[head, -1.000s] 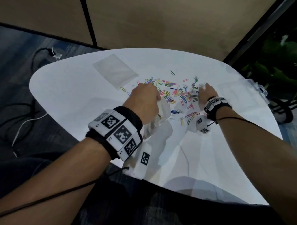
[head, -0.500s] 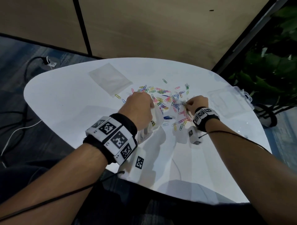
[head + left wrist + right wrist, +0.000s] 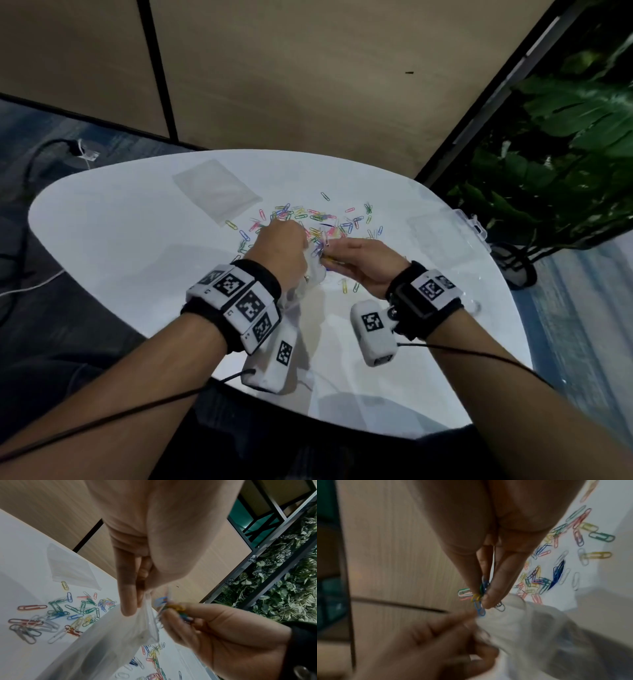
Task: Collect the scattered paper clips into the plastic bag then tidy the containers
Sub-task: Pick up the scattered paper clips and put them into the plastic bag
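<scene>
Several paper clips [image 3: 479,596] were pinched in a small bunch between the fingers [image 3: 496,582] of my right hand [image 3: 363,265], blue, yellow and green ones sticking out past the tips. That bunch hung right at the mouth of the plastic bag [image 3: 109,635], which my left hand [image 3: 281,253] held up by its rim, fingers [image 3: 127,588] nipping the film closed-tight on one side.

I judged the main risk to be the opening itself. Only one side of the rim was held, so the mouth looked narrow and slack; clips let go there could have caught on the lip and spilled back. A loosely pinched bunch could also have shed a clip early, since some dangled by a single loop. The film looked thin, and I could not tell how many clips already lay inside.

Further out, the scattered paper clips [image 3: 322,219] lay mostly on the far side of both hands, a few near the right wrist. A second flat bag [image 3: 215,192] lay far left, apart from the heap. A clear plastic box [image 3: 442,236] sat to the right, close to the right edge of the white surface [image 3: 120,246], where a careless sweep could have knocked it off. Near and left, the surface offered open room.
</scene>
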`<state>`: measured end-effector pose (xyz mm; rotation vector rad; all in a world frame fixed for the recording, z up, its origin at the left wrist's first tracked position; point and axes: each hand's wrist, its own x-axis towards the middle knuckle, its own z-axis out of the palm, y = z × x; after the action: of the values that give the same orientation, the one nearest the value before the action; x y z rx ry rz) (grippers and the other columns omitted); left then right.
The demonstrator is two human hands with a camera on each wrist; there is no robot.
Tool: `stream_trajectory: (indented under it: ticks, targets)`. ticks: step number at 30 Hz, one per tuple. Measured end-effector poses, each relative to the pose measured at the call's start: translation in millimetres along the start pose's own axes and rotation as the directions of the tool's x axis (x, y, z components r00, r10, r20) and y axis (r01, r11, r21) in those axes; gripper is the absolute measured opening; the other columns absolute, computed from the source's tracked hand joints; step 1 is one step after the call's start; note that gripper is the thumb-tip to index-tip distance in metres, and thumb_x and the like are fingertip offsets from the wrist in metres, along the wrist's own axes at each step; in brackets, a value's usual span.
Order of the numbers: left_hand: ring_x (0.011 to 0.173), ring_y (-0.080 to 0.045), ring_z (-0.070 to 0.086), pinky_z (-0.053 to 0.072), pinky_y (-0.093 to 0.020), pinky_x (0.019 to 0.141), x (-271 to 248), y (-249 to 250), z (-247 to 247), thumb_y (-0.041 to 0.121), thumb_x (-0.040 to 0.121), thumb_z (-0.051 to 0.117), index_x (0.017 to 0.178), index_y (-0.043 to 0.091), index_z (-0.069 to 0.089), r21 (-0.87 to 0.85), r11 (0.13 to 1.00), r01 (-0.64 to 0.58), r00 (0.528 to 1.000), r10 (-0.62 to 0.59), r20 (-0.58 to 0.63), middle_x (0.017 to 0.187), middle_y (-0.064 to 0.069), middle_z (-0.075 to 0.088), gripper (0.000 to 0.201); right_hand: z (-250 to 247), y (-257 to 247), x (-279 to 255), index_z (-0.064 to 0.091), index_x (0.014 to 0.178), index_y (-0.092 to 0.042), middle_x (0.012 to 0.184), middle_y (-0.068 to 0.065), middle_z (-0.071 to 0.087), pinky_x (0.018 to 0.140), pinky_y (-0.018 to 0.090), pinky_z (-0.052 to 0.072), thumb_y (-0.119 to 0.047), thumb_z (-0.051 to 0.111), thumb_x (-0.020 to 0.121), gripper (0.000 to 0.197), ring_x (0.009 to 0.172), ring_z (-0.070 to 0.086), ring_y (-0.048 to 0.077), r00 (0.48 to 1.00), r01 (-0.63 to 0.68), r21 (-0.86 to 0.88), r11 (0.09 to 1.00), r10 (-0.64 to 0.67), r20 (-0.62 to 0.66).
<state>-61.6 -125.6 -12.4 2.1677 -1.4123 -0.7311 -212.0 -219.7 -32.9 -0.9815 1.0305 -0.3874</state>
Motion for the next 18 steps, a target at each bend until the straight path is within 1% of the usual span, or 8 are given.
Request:
stream_trajectory:
  ticks: [2, 4, 6, 8, 11, 13, 16, 18]
  targets:
    - [0.11, -0.028, 0.064, 0.051, -0.031, 0.088, -3, 3, 1, 0.005, 0.09, 0.054, 0.109, 0.014, 0.074, 0.015, 1.0, -0.008, 1.0, 0.008, 0.006, 0.113, -0.01, 0.069, 0.028, 16, 13, 0, 0.07, 0.087, 0.004, 0.079, 0.014, 0.071, 0.079, 0.029, 0.06, 0.007, 0.07, 0.082, 0.006, 0.074, 0.07, 0.023, 0.998, 0.049, -0.176, 0.983, -0.057, -0.039]
    - [0.101, -0.03, 0.067, 0.055, -0.034, 0.084, -5, 5, 1, 0.004, 0.088, 0.055, 0.098, 0.011, 0.076, 0.034, 0.999, -0.022, 1.0, 0.022, 0.013, 0.1, -0.011, 0.072, 0.024, 27, 19, 3, 0.073, 0.083, -0.003, 0.079, 0.012, 0.071, 0.082, 0.034, 0.06, 0.006, 0.073, 0.078, 0.01, 0.076, 0.07, 0.026, 0.988, 0.109, -0.43, 0.896, -0.146, -0.054]
    - [0.091, -0.03, 0.068, 0.058, -0.036, 0.081, -5, 6, 1, 0.002, 0.086, 0.056, 0.093, 0.011, 0.077, 0.052, 0.998, -0.023, 1.0, 0.022, 0.02, 0.091, -0.012, 0.071, 0.024, 37, 20, 3, 0.076, 0.084, -0.009, 0.077, 0.008, 0.071, 0.077, 0.03, 0.059, 0.001, 0.07, 0.078, 0.013, 0.076, 0.07, 0.024, 0.966, 0.147, -0.706, 0.693, -0.253, -0.048]
    - [0.085, -0.03, 0.067, 0.059, -0.037, 0.078, -3, 5, 0, 0.001, 0.085, 0.055, 0.092, 0.011, 0.077, 0.071, 0.997, -0.025, 0.999, 0.024, 0.022, 0.088, -0.012, 0.071, 0.025, 48, 19, 1, 0.076, 0.086, -0.008, 0.075, 0.007, 0.068, 0.065, 0.021, 0.049, 0.0, 0.061, 0.081, 0.018, 0.071, 0.063, 0.022, 0.939, 0.175, -0.855, 0.488, -0.343, -0.004]
    - [0.081, -0.03, 0.068, 0.06, -0.039, 0.076, 1, 3, -2, 0.001, 0.084, 0.053, 0.085, 0.012, 0.076, 0.064, 0.998, -0.008, 1.0, 0.006, 0.028, 0.082, -0.012, 0.07, 0.026, 54, 15, 1, 0.076, 0.096, -0.01, 0.087, 0.009, 0.072, 0.059, 0.017, 0.04, 0.0, 0.05, 0.086, 0.03, 0.072, 0.059, 0.018, 0.938, 0.211, -0.899, 0.383, -0.338, 0.077]
    - [0.081, -0.031, 0.07, 0.061, -0.04, 0.078, 2, 1, -4, 0.001, 0.085, 0.054, 0.084, 0.013, 0.077, 0.035, 0.999, 0.007, 1.0, -0.008, 0.027, 0.082, -0.013, 0.071, 0.026, 49, 8, 1, 0.076, 0.098, -0.011, 0.088, 0.007, 0.075, 0.064, 0.018, 0.047, 0.001, 0.048, 0.087, 0.033, 0.073, 0.066, 0.017, 0.95, 0.222, -0.875, 0.43, -0.296, 0.096]
    - [0.091, -0.032, 0.07, 0.059, -0.04, 0.087, 2, -2, -5, 0.0, 0.09, 0.051, 0.103, 0.013, 0.076, 0.006, 1.0, 0.023, 1.0, -0.023, 0.011, 0.101, -0.013, 0.072, 0.032, 29, -6, 4, 0.075, 0.091, -0.006, 0.082, 0.01, 0.074, 0.065, 0.026, 0.059, 0.009, 0.046, 0.086, 0.033, 0.069, 0.073, 0.02, 0.957, 0.251, -0.657, 0.711, -0.286, 0.055]
    - [0.096, -0.033, 0.069, 0.057, -0.04, 0.091, 1, -4, -5, -0.001, 0.092, 0.049, 0.113, 0.013, 0.072, -0.018, 0.999, 0.035, 0.999, -0.035, 0.007, 0.114, -0.013, 0.07, 0.034, 0, -9, 18, 0.075, 0.09, -0.009, 0.085, 0.008, 0.073, 0.061, 0.028, 0.059, 0.007, 0.049, 0.087, 0.031, 0.067, 0.07, 0.021, 0.935, 0.25, -0.598, 0.762, -0.349, -0.054]
